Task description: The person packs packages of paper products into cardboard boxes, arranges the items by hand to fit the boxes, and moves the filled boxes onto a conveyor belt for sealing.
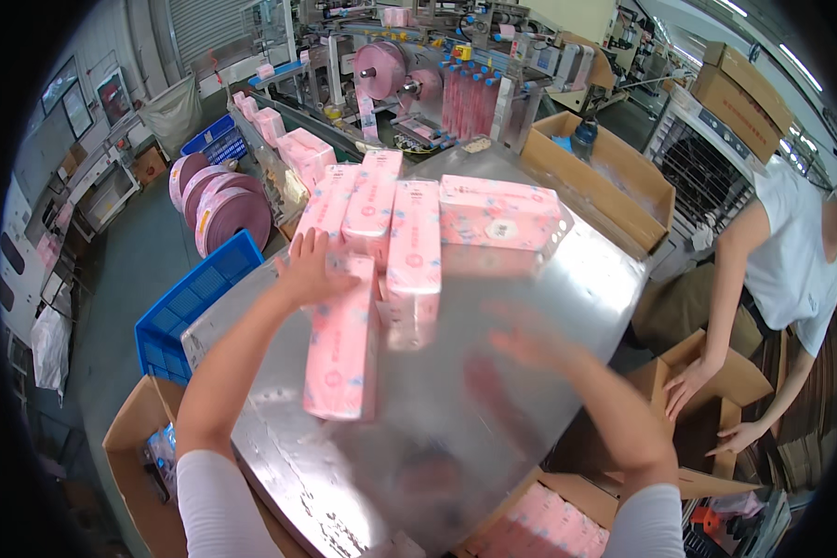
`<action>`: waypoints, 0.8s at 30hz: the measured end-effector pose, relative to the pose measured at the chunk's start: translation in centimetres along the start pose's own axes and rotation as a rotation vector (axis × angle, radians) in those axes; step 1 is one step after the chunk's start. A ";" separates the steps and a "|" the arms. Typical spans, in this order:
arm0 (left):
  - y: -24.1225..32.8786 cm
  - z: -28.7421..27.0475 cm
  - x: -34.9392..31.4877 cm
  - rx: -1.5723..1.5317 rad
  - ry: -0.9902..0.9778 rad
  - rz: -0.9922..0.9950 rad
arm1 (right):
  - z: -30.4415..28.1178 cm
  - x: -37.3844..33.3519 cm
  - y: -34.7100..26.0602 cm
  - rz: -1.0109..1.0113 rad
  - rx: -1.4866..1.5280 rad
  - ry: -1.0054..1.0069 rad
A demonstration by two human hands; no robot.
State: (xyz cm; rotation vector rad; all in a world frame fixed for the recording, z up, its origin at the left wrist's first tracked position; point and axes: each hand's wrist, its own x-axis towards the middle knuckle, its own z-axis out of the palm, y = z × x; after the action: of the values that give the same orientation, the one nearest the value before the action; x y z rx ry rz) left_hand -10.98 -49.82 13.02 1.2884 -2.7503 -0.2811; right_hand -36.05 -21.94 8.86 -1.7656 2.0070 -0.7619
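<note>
Several pink tissue packs lie on the metal table (437, 446). My left hand (309, 272) has its fingers spread, resting on the far end of the nearest tissue pack (339, 358) and against the tissue pack behind it (330, 200). Two more packs, one upper (372, 200) and one in the middle (415, 246), lie side by side with these. A further pack (499, 214) lies crosswise to their right. Over the bare metal right of the packs, my right hand (530, 339) is smeared by motion and touches no pack that I can see.
An open carton filled with pink packs (539, 525) stands below the table's near right edge. At the right, a co-worker's hands hold an open carton (693, 418). A blue crate (195, 307) and another carton (121, 437) flank the left edge. Beyond are a packing machine (437, 88) and film rolls (237, 219).
</note>
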 end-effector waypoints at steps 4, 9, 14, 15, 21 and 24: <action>-3.3 2.1 2.6 0.113 0.142 0.159 | -5.3 14.6 5.6 0.075 -0.762 0.137; -8.2 4.9 12.0 -0.282 0.084 0.132 | -5.6 23.2 8.6 0.523 -0.860 -0.012; -7.7 4.5 19.8 -0.367 0.037 0.039 | -6.1 24.7 8.2 0.749 -0.322 -0.030; -6.6 4.5 20.8 -0.364 0.012 0.021 | -4.8 24.2 7.6 0.677 -0.244 0.036; 3.8 5.0 21.0 -0.252 0.030 0.030 | -3.3 19.8 6.4 0.661 -0.310 0.173; 9.1 4.9 18.0 -0.245 -0.080 0.135 | -6.1 14.3 8.5 0.728 -0.235 0.251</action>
State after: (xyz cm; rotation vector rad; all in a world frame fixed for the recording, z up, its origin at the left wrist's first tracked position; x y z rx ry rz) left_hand -30.07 -57.33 10.17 1.0484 -2.7432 -0.6475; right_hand -48.58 -34.44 9.74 -0.9170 2.7382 -0.5291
